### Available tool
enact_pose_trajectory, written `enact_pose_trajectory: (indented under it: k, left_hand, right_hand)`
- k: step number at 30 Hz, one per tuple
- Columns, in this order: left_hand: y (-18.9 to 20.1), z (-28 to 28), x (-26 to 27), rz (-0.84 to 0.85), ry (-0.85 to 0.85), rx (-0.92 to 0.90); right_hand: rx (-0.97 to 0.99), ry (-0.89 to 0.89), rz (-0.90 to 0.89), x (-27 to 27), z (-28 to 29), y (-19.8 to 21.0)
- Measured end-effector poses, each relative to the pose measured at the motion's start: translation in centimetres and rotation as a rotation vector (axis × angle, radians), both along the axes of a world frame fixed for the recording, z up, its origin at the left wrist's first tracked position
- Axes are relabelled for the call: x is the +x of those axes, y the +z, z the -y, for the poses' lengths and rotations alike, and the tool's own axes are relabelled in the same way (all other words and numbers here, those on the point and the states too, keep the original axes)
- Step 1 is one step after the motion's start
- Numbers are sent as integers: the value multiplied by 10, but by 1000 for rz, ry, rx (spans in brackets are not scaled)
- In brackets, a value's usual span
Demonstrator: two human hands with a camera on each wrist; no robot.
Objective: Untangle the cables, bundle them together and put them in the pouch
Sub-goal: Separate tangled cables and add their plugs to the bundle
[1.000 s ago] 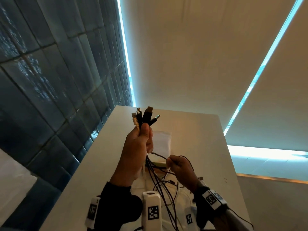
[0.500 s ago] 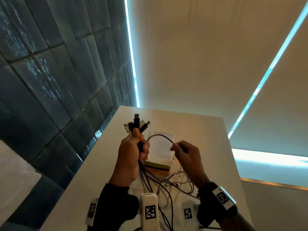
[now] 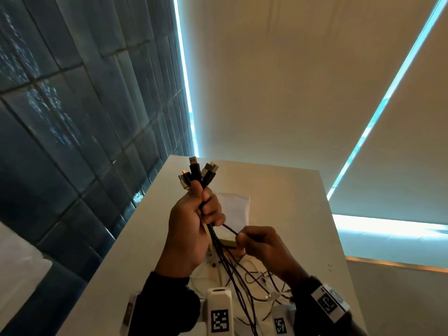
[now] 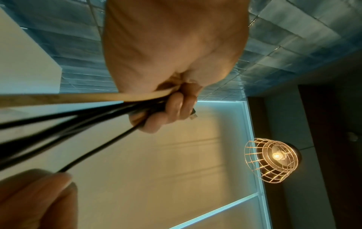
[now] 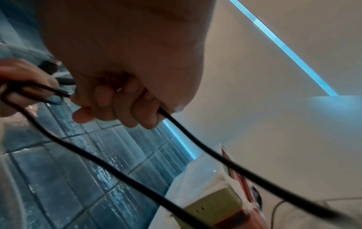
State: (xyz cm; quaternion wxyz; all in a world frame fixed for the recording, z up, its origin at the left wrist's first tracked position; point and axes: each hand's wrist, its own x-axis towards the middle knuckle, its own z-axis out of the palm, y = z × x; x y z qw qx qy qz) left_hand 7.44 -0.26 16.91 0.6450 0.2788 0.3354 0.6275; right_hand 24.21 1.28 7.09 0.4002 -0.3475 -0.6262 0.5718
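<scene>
My left hand (image 3: pixel 194 214) is raised above the table and grips a bunch of cables just below their plugs (image 3: pixel 197 172), which stick up past the thumb. The cables (image 3: pixel 232 275) are mostly black with one pale one, and they hang down to a loose tangle on the table. In the left wrist view the left hand (image 4: pixel 172 108) is curled round the same black and pale cables (image 4: pixel 88 114). My right hand (image 3: pixel 261 243) pinches one black cable (image 3: pixel 230 230) just right of the left hand. The right wrist view shows that cable (image 5: pixel 195 142) running through the curled fingers (image 5: pixel 125 108). A white pouch (image 3: pixel 234 207) lies behind the hands.
The white table (image 3: pixel 291 190) runs away from me, with a dark tiled wall (image 3: pixel 84 117) to its left. The pouch rests on a flat greenish and red box (image 5: pixel 223 201). A caged lamp (image 4: pixel 272 159) shows in the left wrist view. Thin cables (image 3: pixel 266 294) lie near the table's front.
The left hand has lifted the plug bunch higher. The right hand has come down from beside the pouch and slid along the black cable to just under the left hand.
</scene>
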Motion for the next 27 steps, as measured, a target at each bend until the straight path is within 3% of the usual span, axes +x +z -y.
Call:
enact_pose_trajectory:
  k: [9,17,23,27]
  left_hand:
    - [0,0,-3,-70,2,2]
    - [2,4,-5,-119,-7,-7]
    - [2,4,-7,-95,-30,-14]
    - [-3,-2,-6,-133,-13,-55]
  right_hand:
    - [-17,-142,158,7,-18,-54]
    - [-108,-134,282,7,-21,-83]
    - [-115,-208,477,32,-22,-119]
    - [-63,-402,536,29,-31,-98]
